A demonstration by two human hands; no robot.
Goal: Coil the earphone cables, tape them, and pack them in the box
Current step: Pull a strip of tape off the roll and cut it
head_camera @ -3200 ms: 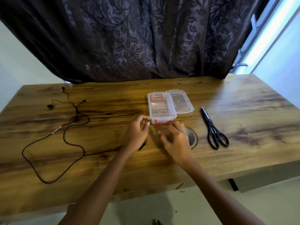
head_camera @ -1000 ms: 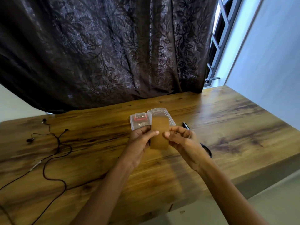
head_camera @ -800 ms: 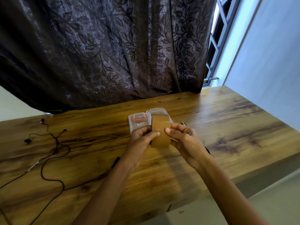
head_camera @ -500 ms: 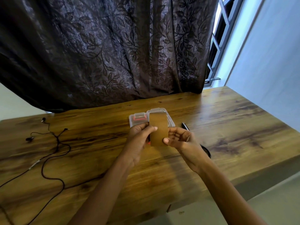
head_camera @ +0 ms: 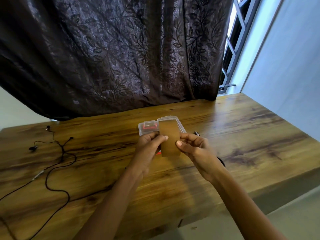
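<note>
Nearest to us, two bare forearms reach out over the front edge of the wooden tabletop and meet above its middle. The left grip is curled, thumb and fingertips pinching the left edge of the brown tape. The right grip mirrors it, thumb and forefinger pinching the right edge with the other fingers folded behind. Between them the tape stands upright, lifted off the wood, its broad brown face turned toward us (whether it is a roll seen edge-on or a flat piece, we cannot tell).

Just behind the grips lies the clear plastic box, open, its base to the left and its lid hinged out to the right. We see a red part inside the far end of the base and another bit of red showing below the left grip. The rest of the interior is hidden by the grips and the tape, so we cannot say what it holds.

To the right, dark scissors peek out from behind the right wrist. Well apart on the left, the black earphone cable sprawls uncoiled across the tabletop, its earbuds toward the far edge.

Beyond hangs a dark leaf-patterned curtain, with a barred window at its right.
</note>
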